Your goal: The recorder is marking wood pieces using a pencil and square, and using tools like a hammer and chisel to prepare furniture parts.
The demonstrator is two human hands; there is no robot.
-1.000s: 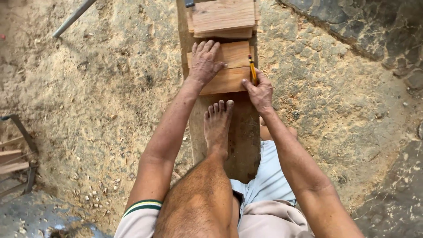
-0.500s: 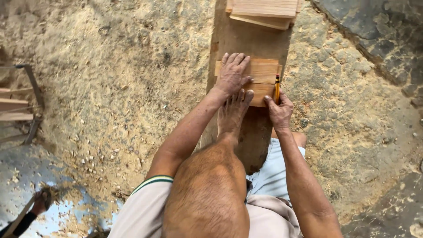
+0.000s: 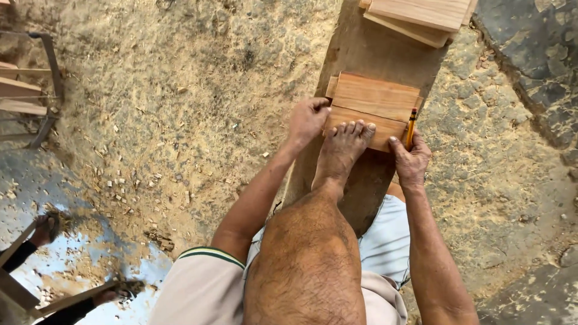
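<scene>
— What takes up most of the view?

— Ground covered in sawdust and wood chips point(image 3: 162, 120), with dark bare stone point(image 3: 530, 72) at the right. A long, thick wooden beam point(image 3: 373, 54) runs up the middle of the picture, and the person sits at its near end, one bare knee raised.

— What lies on the beam?

— At the far end, a stack of light boards point(image 3: 421, 15), partly cut off by the top edge. Nearer, a small stack of reddish wooden slats point(image 3: 373, 99) lies across the beam. The person's bare foot point(image 3: 340, 150) rests on the beam with its toes on the near edge of those slats.

— And the hands?

— The left hand point(image 3: 306, 120) is at the left end of the slats, fingers curled against their edge. The right hand point(image 3: 410, 161) is at the right end, fingers closed, pinching a pencil point(image 3: 412, 126) that stands against the slats' right edge, eraser end away from the person.

— Anything off to the sides?

— A metal-framed stand with wooden rails point(image 3: 30, 90) at the far left. In the lower left corner, another person's sandalled feet point(image 3: 45, 225) stand on a wet patch, beside some slanting wooden pieces point(image 3: 18, 289).
</scene>
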